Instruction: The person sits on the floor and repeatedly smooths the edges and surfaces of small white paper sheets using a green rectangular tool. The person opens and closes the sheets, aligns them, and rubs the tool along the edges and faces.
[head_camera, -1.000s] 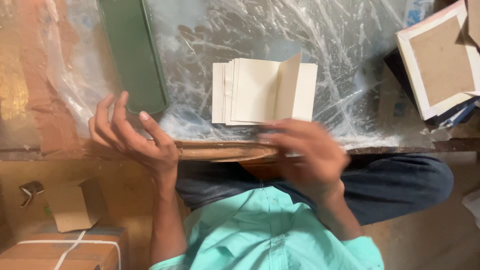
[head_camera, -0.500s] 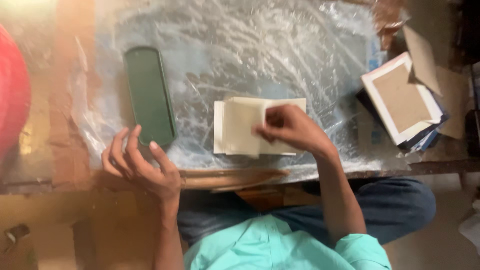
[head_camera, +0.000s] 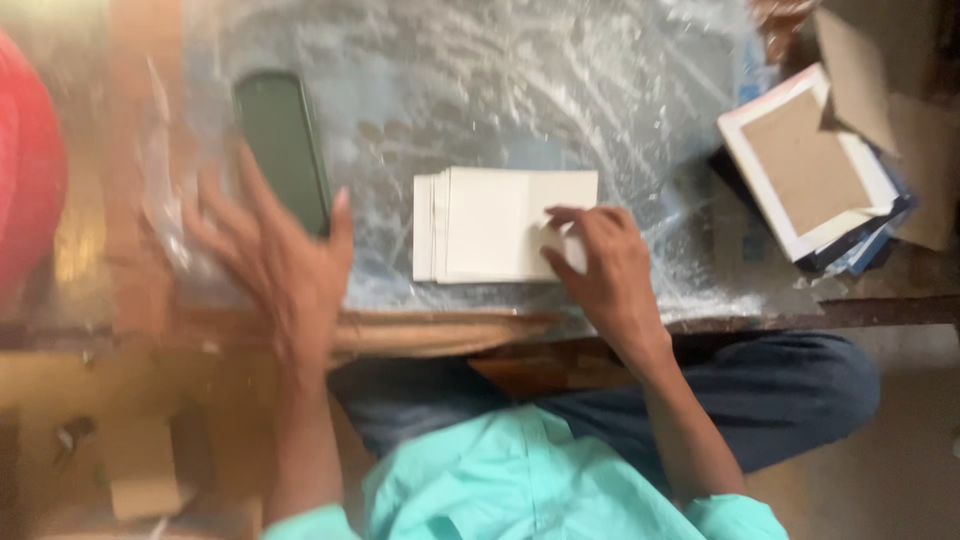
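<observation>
Now right hand (head_camera: 605, 262) touching white card stack (head_camera: 490, 225), left hand (head_camera: 275, 260) beside green case (head_camera: 283, 145)

Plastic sheet (head_camera: 560, 90), clear and crinkled, spread over most of the table (head_camera: 860, 310), reaching its near edge. Green case (head_camera: 283, 145), long and flat, lies on the sheet toward the left, long side running front to back. Stack of boards (head_camera: 805, 170) at the right edge: top one white-rimmed with a brown centre, darker and blue edges showing beneath it. Brown card (head_camera: 855, 75) overlaps the stack's far right corner. Red shape (head_camera: 25, 165) at the far left edge, blurred, possibly a bowl or lid. Below the near edge, lower left, a small cardboard piece (head_camera: 140, 470) on the floor, out of focus.
</observation>
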